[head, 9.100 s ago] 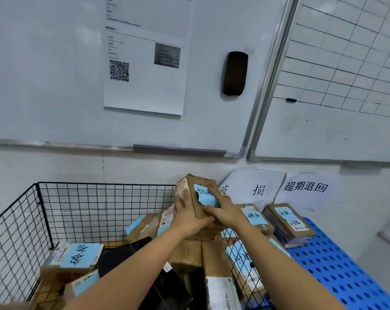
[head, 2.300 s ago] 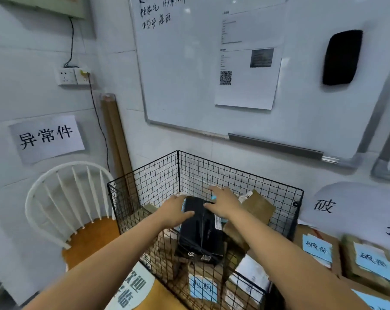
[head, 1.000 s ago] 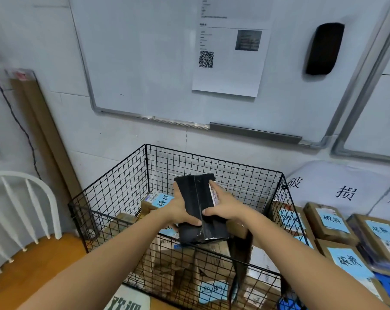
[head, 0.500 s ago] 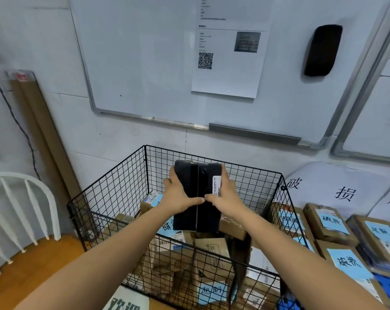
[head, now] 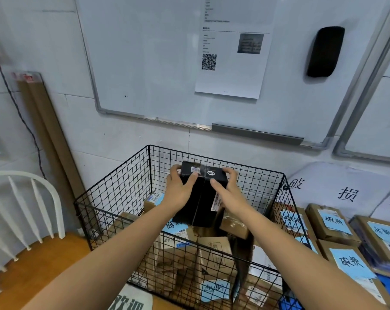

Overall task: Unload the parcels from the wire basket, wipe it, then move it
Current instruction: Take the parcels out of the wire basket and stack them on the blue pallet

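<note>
Tilted since half a second ago, the black parcel (head: 199,203) now shows its labelled top end, and both hands have slid up to its upper corners.

Head view: the left hand (head: 181,191) grips the parcel's left side, thumb across the front. The right hand (head: 228,190) grips the right side, fingers curled over the top corner. The parcel is held upright above the wire basket (head: 119,190), over its far half. Brown cardboard parcels (head: 213,250), some with blue notes, lie jumbled inside the basket. More blue-noted boxes (head: 328,222) are stacked just outside its right wall.
</note>
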